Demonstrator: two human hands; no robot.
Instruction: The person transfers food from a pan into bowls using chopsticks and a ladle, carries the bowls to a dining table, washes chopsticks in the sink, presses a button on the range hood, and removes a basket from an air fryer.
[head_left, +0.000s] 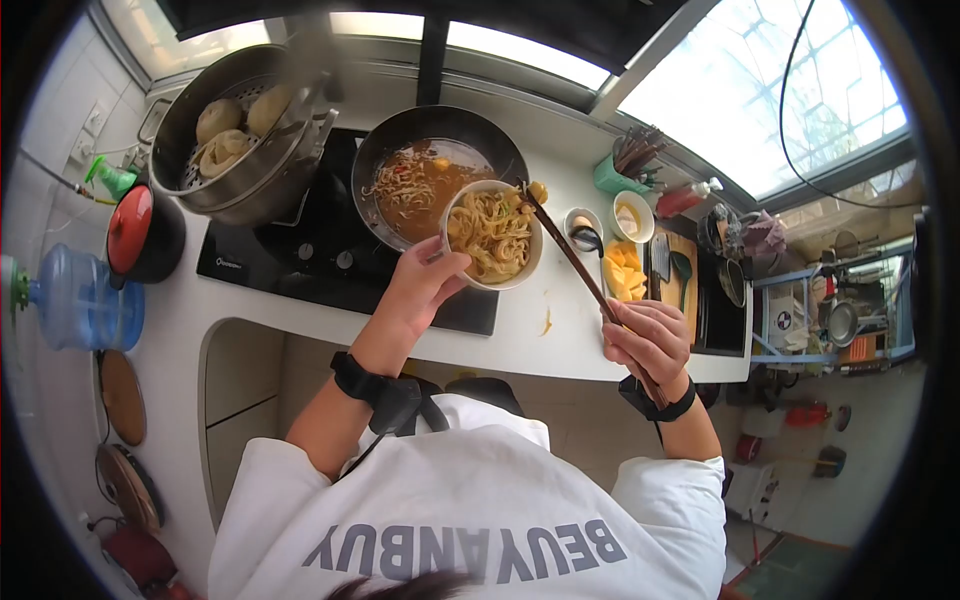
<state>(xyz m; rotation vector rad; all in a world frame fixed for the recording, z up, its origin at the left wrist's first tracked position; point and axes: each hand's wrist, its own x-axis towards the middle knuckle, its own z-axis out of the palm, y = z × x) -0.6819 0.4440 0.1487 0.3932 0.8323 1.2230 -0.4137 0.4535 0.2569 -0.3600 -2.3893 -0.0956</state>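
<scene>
My left hand [425,283] grips the near left rim of a white bowl [536,262] filled with noodles [490,238]. The bowl is held over the near right edge of a dark wok [370,200], which has brown broth and some noodles in it. In my right hand [650,340] is a pair of dark chopsticks [575,262]. Their tips are at the bowl's far right rim, touching or very near a yellowish piece of food [538,192]. A small bit of food [546,321] lies on the white counter [520,345].
A metal steamer with buns [220,120] stands left on the black cooktop [240,255]. Right of the bowl are a ladle [586,238], yellow chunks [624,271], a white bowl [632,216] and a cutting board [683,252]. A red-lidded pot [130,230] stands far left.
</scene>
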